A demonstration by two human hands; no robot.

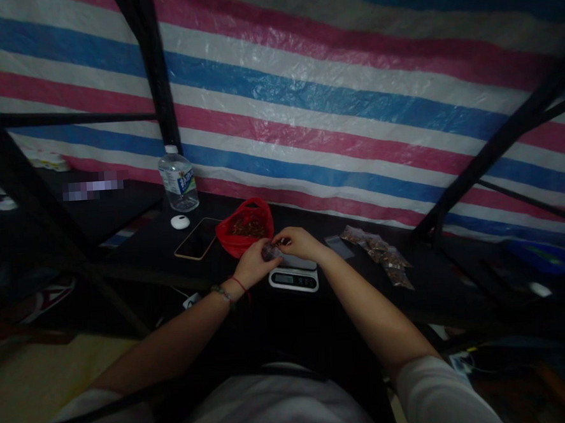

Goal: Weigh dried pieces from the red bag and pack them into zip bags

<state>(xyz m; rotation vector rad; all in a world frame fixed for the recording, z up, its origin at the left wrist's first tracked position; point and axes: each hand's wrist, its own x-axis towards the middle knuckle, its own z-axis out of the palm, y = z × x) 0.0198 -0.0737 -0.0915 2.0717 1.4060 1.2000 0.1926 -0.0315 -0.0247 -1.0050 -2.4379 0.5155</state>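
Note:
A small clear plastic bag (268, 251) with brownish bits inside is held in my left hand (253, 264), thumb and fingers closed around it. At the bag's upper edge, my right hand (300, 242) is closed in a pinch; what sits between its fingertips is too dark and small to make out. Both hands are above a white digital scale (294, 280), whose plate is partly hidden by them. Just behind my left hand stands an open red plastic bag (234, 241) holding loose brown pieces (249, 227).
Several filled small bags (381, 253) lie to the right, beside flat clear bags (341, 247). A phone (197, 239), a white rounded case (180, 222) and a clear plastic bottle (179, 183) are on the left. Dark metal posts (156, 72) frame the table before a striped sheet (304, 101).

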